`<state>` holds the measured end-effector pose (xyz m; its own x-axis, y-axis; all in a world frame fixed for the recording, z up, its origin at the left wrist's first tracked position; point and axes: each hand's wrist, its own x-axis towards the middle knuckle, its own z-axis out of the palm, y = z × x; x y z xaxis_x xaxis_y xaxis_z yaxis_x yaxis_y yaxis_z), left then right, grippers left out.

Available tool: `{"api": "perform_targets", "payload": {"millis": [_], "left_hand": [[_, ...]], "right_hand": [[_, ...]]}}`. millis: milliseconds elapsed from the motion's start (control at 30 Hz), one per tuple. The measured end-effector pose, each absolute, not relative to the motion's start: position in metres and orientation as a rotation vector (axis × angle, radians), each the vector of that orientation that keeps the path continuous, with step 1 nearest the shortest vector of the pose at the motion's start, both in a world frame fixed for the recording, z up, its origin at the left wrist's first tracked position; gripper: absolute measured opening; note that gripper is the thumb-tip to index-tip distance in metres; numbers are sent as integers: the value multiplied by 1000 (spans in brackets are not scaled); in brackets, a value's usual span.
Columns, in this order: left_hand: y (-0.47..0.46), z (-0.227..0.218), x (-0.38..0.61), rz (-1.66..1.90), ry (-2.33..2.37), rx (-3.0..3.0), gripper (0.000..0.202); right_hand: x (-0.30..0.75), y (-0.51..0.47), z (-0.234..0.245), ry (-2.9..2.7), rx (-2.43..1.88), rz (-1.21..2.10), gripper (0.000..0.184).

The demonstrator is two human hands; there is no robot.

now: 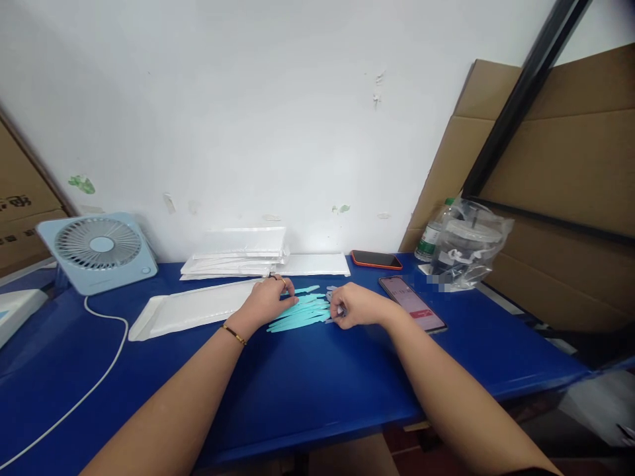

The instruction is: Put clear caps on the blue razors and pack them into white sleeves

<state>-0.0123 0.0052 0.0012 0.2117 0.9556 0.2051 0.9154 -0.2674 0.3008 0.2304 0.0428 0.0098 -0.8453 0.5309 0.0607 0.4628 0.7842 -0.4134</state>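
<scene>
A loose bunch of thin, flat teal sticks (300, 313) with greyish translucent ends lies on the blue table. I cannot tell what kind of sticks they are. My left hand (270, 299), with a ring and a bracelet on that arm, reaches over their left end, thumb and forefinger apart and touching the bunch. At the right end, my right hand (353, 305) is closed, its fingers pinching around the greyish ends; the fingertips are partly hidden. A flat white padded mailer (198, 307) lies to the left, partly behind my left wrist.
More white mailers (233, 254) are stacked against the wall. A light blue fan (99, 251) with a white cable stands left. On the right are an orange-cased phone (376, 259), a lit phone (414, 305), a bottle (430, 238) and a bagged cup (469, 248), with cardboard behind.
</scene>
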Motion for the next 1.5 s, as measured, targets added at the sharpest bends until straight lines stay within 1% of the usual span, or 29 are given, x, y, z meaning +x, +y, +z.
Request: {"api": "perform_targets", "payload": {"millis": [100,267,400,467,600,733,867,1000,1267,1500], "left_hand": [[2,4,-13,464,1736,2300,23],[3,2,-13,425,1732,2245,16],[5,0,-19,500,1677,2291,19],[7,0,-22,482,1659,2321,19],[8,2,-22,401,1669,2434,17],[4,9,-16,370,1729,2574,20],[-2,16,-13,435,1659,2592,23],[-3,19,-11,482,1573,2593,27],[-3,21,-12,506,1603,2536,25],[0,19,-6,489,1572,2587,27]], "right_hand": [[230,41,12,-2764,-784,572,11],[235,42,19,-2540,-842,689,14],[239,47,18,-2412,-959,782,14],[239,50,16,-2370,-979,796,14],[239,53,13,-2342,-995,756,15],[235,54,10,-2353,-981,672,16],[231,55,7,-2362,-971,622,17],[228,55,7,-2362,-974,638,18],[233,56,8,-2347,-975,648,17],[217,51,5,-2372,-923,689,20]]}}
